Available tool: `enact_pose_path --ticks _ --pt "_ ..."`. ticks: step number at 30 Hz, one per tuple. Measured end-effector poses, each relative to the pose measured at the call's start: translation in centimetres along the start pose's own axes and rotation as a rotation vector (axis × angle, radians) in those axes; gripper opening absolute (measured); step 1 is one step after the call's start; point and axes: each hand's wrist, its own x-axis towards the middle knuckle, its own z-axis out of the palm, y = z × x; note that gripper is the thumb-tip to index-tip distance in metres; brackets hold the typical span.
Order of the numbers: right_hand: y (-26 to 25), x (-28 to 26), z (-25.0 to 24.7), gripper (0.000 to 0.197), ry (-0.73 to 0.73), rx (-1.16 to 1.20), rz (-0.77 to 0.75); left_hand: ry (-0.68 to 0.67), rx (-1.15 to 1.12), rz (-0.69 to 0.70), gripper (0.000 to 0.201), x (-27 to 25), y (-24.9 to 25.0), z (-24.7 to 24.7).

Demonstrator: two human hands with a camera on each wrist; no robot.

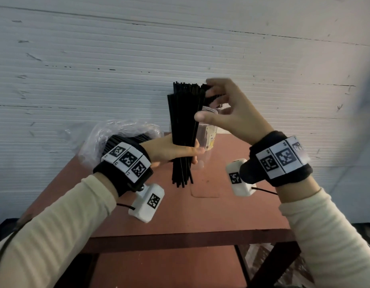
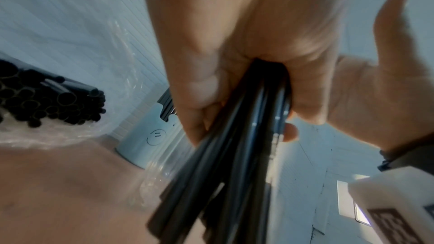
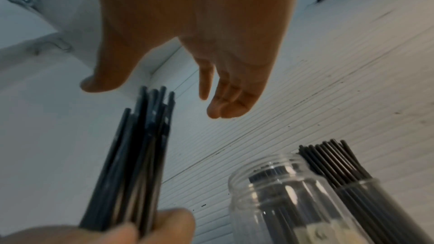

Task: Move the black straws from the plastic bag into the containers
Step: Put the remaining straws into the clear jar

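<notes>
My left hand (image 1: 180, 152) grips a thick bundle of black straws (image 1: 182, 117) near its lower end and holds it upright above the table. In the left wrist view the fingers (image 2: 202, 88) are wrapped round the bundle (image 2: 223, 173). My right hand (image 1: 209, 102) hovers at the bundle's top, thumb and fingers spread and relaxed; the right wrist view shows the straw tips (image 3: 155, 103) just under the open palm. The clear plastic bag (image 1: 117, 134) with more straws (image 2: 47, 99) lies at the left. A clear jar (image 1: 207, 129) stands behind the bundle, with straws inside (image 3: 281, 201).
A second container full of straws (image 3: 364, 201) stands beside the jar. A pale cup with a face drawn on it (image 2: 150, 140) also holds straws. The red-brown table (image 1: 200, 215) backs onto a white ribbed wall (image 1: 97, 59), and its front edge is near me.
</notes>
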Motion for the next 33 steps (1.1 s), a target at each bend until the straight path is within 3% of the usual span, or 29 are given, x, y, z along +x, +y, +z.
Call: enact_pose_path --ticks 4,5,7,9,12,15,17,20,23,29,33 --pt "0.4 -0.5 1.0 0.036 -0.435 0.061 0.001 -0.183 0.051 0.024 0.011 -0.2 1.1 0.2" --pt "0.5 -0.7 1.5 0.034 -0.5 0.072 0.028 -0.228 0.085 0.007 0.013 -0.2 1.1 0.3" --pt "0.9 -0.7 2.5 0.027 -0.494 0.049 0.023 -0.267 0.076 -0.035 0.015 0.1 0.9 0.6" --pt "1.0 -0.4 2.9 0.015 -0.398 0.093 -0.018 -0.216 -0.027 -0.042 0.013 0.4 0.7 0.9" --pt "0.1 0.5 1.7 0.008 -0.174 0.199 -0.107 0.06 -0.051 0.06 0.023 1.0 1.4 0.8" --pt "-1.4 2.1 -0.5 0.004 0.125 0.335 -0.142 0.48 -0.034 0.204 0.065 2.0 1.6 0.1" --pt "-1.9 3.5 -2.1 0.009 0.303 0.356 -0.148 0.657 0.035 0.29 0.087 3.1 1.2 -0.4" --pt "-1.9 5.3 -3.4 0.009 0.464 0.318 -0.103 0.664 0.065 0.198 0.115 4.8 0.5 -0.8" --pt "-0.4 7.1 -3.4 0.019 0.512 0.159 -0.009 0.563 0.072 0.004 0.12 6.0 -0.3 -0.9" --pt "3.3 8.6 -1.1 0.029 0.179 -0.097 0.235 0.612 0.059 -0.101 0.091 6.5 -2.2 -0.5" --pt "4.8 9.7 -0.2 0.031 -0.193 -0.266 0.457 0.617 0.039 -0.068 0.086 6.4 -2.2 -0.6"
